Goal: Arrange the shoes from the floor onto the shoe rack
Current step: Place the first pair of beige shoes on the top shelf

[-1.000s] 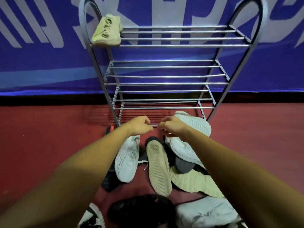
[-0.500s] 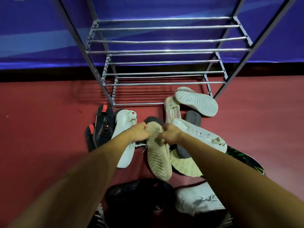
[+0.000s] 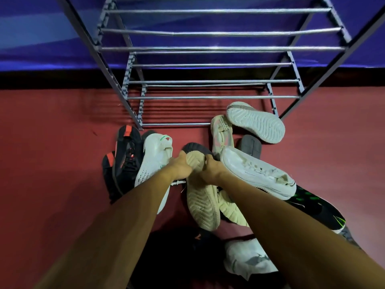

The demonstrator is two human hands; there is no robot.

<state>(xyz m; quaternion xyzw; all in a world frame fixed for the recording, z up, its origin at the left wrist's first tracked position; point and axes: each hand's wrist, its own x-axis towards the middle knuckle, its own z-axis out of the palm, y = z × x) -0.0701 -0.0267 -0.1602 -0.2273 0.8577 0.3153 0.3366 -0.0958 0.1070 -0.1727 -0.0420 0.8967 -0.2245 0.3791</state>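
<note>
Both hands (image 3: 181, 167) now clamp cream shoe (image 3: 201, 202), ridged sole up.

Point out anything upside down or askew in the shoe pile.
Two shoes lie sole-up: the cream ridged-sole shoe that both hands grip, and the white shoe by the grey metal rack's right leg. The white lace-up sneaker rests tilted across others.

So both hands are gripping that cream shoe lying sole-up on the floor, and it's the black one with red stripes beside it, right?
Not quite. The head view shows both hands, left and right, on the sole-up cream shoe; the black shoe with red stripes lies untouched further left.
</note>
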